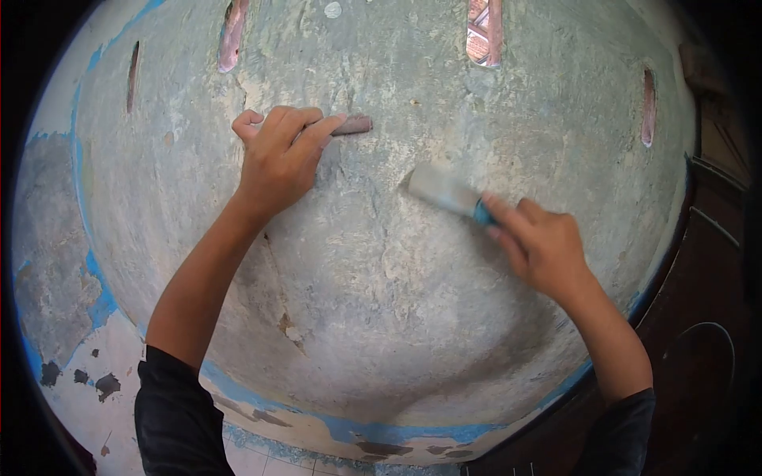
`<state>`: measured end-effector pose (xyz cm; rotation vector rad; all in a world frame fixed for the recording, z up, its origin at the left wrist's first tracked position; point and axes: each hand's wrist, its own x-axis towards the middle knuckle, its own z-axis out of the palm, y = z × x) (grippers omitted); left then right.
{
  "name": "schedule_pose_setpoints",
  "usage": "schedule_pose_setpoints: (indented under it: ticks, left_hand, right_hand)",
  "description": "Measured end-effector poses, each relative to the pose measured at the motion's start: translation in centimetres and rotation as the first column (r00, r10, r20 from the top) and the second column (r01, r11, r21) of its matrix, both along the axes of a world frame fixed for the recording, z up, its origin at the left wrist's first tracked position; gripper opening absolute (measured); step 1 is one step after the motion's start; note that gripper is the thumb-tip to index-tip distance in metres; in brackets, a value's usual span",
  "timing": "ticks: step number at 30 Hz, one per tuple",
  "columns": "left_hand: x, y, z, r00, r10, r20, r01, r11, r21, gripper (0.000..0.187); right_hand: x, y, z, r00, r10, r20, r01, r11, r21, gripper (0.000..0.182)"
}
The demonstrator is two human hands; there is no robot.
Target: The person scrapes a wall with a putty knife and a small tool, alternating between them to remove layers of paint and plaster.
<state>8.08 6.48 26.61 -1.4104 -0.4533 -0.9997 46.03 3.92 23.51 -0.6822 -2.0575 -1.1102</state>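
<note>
a: what's each hand doing?
b: the left hand (282,155) has its fingers bent over a short reddish-brown block (355,125) at the upper middle of the wall; its thumb is hidden, so i can't tell how firmly it grips. the right hand (548,242) is wrapped around the handle of a flat grey scraper with a blue collar (440,189).
a: and where's that blade?
b: right of centre on a broad, patchy grey plaster wall (357,317), pointing up and left. it's blurred, so i can't tell whether its edge touches.
a: which step would you call it?
b: scraping, i'd judge, probably mid-stroke. the next stroke would call for a low blade angle and even pressure, with the left hand out of its line.
a: any edges to mind?
b: the tall pink-edged slot (495,36) above the blade could catch a corner. the dark brown panelled surface (706,317) lies well off to the right. most room is downward: plaster runs from the blade to the chipped blue paint band (413,432) near the bottom.
</note>
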Motion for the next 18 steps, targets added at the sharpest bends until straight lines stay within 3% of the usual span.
schedule_pose_setpoints:
  ticks: [1,4,7,10,16,18]
  left_hand:
    - [-0.1,0.0,0.2,1.000,0.014,-0.019,-0.014,1.000,0.002,0.034]
    - [-0.4,1.1,0.3,0.997,-0.061,-0.045,0.064,0.995,0.075,0.036]
    - [-0.5,1.0,0.3,0.996,-0.090,-0.022,0.091,0.993,0.077,0.037]
    - [-0.7,1.1,0.3,0.996,-0.087,-0.019,0.088,0.993,0.084,0.036]
    - [-2.0,0.4,1.8,0.996,-0.084,-0.032,0.087,0.991,0.102,0.034]
    - [-3.3,-0.1,2.9,0.996,-0.059,-0.059,0.065,0.993,0.101,0.032]
  right_hand:
    - [0.0,-0.4,-0.1,0.996,-0.026,0.089,0.027,0.999,-0.020,0.046]
    - [-0.1,-0.4,1.1,0.994,-0.100,-0.049,0.099,0.995,-0.011,0.044]
    - [-0.9,1.1,2.5,0.953,0.149,-0.263,-0.144,0.989,0.040,0.043]
    - [-2.5,-1.2,2.4,0.998,0.001,-0.070,-0.007,0.996,-0.085,0.041]
    - [-3.9,-0.4,3.8,0.966,0.125,-0.228,-0.130,0.992,-0.005,0.040]
    - [-4.8,-2.0,3.2,0.998,-0.028,-0.053,0.023,0.996,-0.089,0.039]
